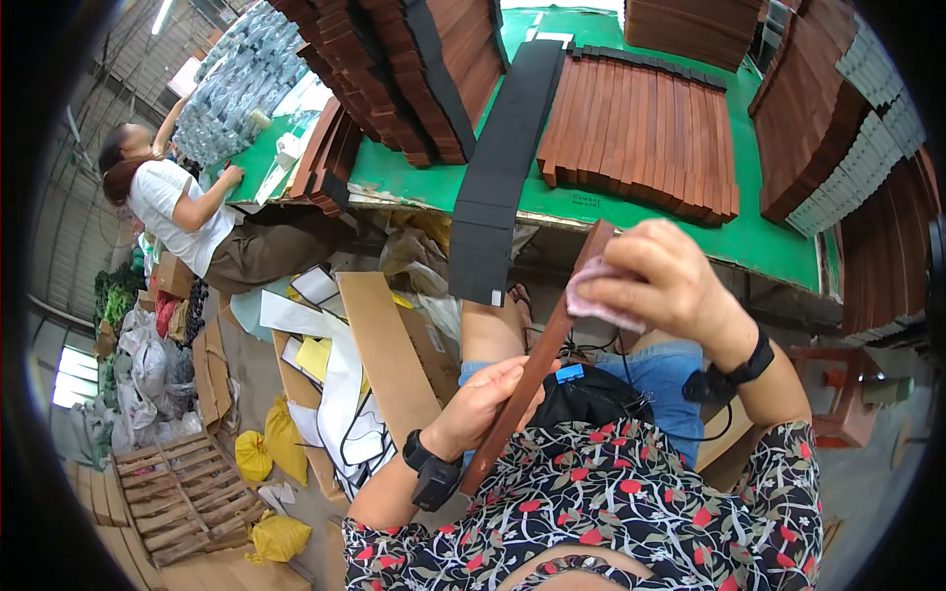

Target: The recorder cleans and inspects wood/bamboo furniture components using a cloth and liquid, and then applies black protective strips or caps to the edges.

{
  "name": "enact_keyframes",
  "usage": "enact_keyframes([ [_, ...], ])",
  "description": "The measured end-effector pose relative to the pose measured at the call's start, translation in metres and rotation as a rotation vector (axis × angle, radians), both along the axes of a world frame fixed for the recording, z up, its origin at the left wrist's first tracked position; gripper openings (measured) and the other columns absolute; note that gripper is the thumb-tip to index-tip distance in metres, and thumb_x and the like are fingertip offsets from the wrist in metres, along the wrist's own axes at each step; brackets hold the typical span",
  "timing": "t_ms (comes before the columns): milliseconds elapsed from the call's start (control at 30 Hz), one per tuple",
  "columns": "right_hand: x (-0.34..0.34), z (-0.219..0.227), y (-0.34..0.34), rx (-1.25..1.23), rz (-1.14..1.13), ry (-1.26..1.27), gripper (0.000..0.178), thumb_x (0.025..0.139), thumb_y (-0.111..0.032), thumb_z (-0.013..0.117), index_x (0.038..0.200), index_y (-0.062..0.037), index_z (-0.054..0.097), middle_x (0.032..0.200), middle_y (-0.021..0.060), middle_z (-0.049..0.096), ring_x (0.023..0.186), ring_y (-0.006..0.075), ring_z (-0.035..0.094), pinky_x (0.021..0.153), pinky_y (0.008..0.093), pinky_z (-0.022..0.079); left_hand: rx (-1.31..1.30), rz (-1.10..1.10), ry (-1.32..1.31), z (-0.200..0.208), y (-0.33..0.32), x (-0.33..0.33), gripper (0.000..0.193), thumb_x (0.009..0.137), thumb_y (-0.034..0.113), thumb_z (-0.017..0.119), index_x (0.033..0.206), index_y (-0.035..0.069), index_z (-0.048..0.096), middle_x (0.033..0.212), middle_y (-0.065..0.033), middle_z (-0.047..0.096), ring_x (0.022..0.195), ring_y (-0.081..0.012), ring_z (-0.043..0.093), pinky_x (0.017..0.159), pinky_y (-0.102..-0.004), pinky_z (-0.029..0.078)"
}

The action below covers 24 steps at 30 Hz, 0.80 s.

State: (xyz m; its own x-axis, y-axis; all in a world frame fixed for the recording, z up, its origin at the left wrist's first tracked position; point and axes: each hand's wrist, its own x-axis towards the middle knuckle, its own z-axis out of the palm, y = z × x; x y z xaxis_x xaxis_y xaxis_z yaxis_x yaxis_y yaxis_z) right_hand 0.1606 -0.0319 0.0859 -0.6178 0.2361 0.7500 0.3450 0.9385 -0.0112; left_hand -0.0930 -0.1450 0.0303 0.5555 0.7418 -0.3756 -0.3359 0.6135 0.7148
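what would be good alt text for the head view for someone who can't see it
A seated person's left hand holds a slanted reddish-brown strip while the right hand holds a pink cloth against its upper part. Ahead, a green table bears a row of similar strips between taller stacks; a co-worker in a white shirt is at the left.

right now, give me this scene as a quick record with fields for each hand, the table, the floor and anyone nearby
left hand: the left hand grips a reddish-brown strip, held at a slant
right hand: the right hand holds a pink cloth against the strip's upper part
table: green table bearing a row of similar strips, taller stacks around it; a long black panel overhangs the front edge
floor: open cardboard box, yellow bags, wooden pallet
nearby: co-worker in white top, at left
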Motion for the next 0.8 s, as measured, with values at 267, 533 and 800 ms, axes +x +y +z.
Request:
enact_keyframes([
  [267,-0.008,0.005,-0.003,0.018,0.028,0.005,0.017,0.071,-0.017,0.079,0.082,-0.0118,0.068,0.083,0.0014,0.057,0.074,0.0173,0.060,0.065,0.0322,0.049,0.020,-0.012,0.049,0.003,0.001,0.002,0.046,0.103,0.028,0.041,0.135,-0.005,0.043,0.075,-0.0011,0.047,0.060,-0.0101,0.048,0.055,-0.0219,0.041],
  [533,-0.010,-0.002,0.005,-0.015,0.028,0.024,0.019,0.070,-0.015,0.076,0.086,-0.0109,0.069,0.089,0.0043,0.061,0.079,0.0211,0.062,0.067,0.0328,0.050,0.038,0.016,0.071,0.003,0.006,0.004,0.050,0.102,0.032,0.045,0.136,-0.005,0.042,0.076,-0.0017,0.050,0.060,-0.0101,0.049,0.054,-0.0222,0.041],
  [800,-0.009,-0.013,-0.033,-0.191,-0.019,0.242,0.040,0.059,-0.011,0.084,0.098,-0.0114,0.074,0.098,0.0087,0.054,0.082,0.0250,0.056,0.067,0.0340,0.049,0.158,0.381,-0.105,0.021,0.037,0.002,0.043,0.103,0.028,0.042,0.134,-0.002,0.046,0.081,-0.0032,0.054,0.061,-0.0107,0.052,0.055,-0.0224,0.041],
])
